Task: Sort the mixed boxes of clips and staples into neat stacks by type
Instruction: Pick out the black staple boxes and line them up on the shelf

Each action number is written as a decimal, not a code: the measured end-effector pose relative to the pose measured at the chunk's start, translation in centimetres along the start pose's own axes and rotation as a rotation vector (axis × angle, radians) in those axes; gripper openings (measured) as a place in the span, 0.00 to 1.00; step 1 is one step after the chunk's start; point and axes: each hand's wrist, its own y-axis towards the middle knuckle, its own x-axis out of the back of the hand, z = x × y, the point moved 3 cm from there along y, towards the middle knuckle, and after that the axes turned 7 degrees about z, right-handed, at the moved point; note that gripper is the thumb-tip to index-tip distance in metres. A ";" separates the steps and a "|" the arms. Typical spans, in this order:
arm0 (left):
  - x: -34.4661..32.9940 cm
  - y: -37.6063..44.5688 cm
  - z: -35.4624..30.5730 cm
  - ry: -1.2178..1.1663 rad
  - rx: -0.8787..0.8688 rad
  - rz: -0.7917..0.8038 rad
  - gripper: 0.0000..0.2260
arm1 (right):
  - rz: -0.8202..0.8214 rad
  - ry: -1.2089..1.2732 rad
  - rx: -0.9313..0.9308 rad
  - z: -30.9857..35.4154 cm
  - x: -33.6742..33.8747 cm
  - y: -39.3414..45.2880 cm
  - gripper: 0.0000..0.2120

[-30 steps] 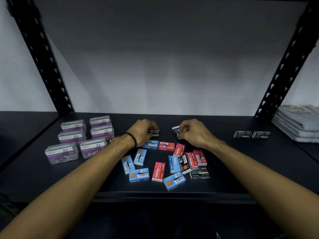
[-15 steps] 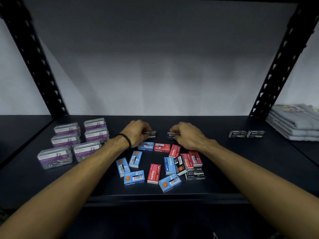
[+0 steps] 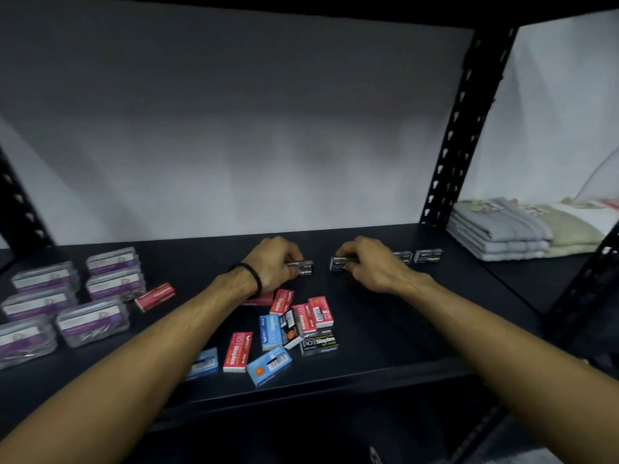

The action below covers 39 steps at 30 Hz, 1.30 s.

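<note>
Two bare hands work a dark shelf [image 3: 385, 343] strewn with stationery. The left hand [image 3: 273, 262] closes on a black staples box [image 3: 303, 267] near the shelf's back edge; the right hand [image 3: 371, 266] pinches a second black box [image 3: 340, 263] just beside it. Two more black boxes [image 3: 420, 256] sit toward the back right corner. Red and blue staple boxes [image 3: 288, 326] lie jumbled near the front edge, while clear paper-clip cases [image 3: 77, 304] stand stacked at the left edge. Folded towels [image 3: 509, 229] rest on the neighbouring shelf.

Camera swung right; both hands carried black staple boxes [image 3: 303, 267] rightward.
</note>
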 end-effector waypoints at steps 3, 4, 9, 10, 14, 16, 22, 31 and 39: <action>-1.6 1.5 -3.1 -0.012 -0.039 0.019 0.06 | -0.003 -0.018 -0.056 -3.5 1.7 -1.6 0.15; -2.1 2.0 -4.1 -0.022 -0.050 0.023 0.06 | -0.005 -0.024 -0.079 -4.7 2.3 -2.2 0.15; -4.6 4.2 -8.7 -0.071 -0.090 0.056 0.07 | -0.047 -0.040 -0.183 -10.2 4.7 -4.4 0.14; -5.0 4.6 -9.4 -0.082 -0.091 0.057 0.07 | -0.052 -0.043 -0.204 -11.0 4.9 -4.7 0.14; -6.9 6.4 -11.9 -0.120 -0.092 0.051 0.10 | -0.058 -0.041 -0.241 -13.2 4.7 -5.1 0.14; -7.9 7.3 -12.8 -0.117 -0.093 0.060 0.10 | -0.055 -0.046 -0.258 -13.8 4.5 -5.1 0.15; -9.2 8.9 -13.8 -0.091 -0.089 0.068 0.08 | -0.060 0.014 -0.279 -15.3 3.4 -5.0 0.17; -9.3 8.7 -14.4 -0.102 -0.103 0.066 0.06 | -0.114 0.002 -0.247 -16.0 3.0 -4.4 0.17; -8.1 7.4 -13.6 -0.131 -0.130 0.069 0.15 | -0.163 0.002 -0.255 -15.4 2.7 -5.1 0.21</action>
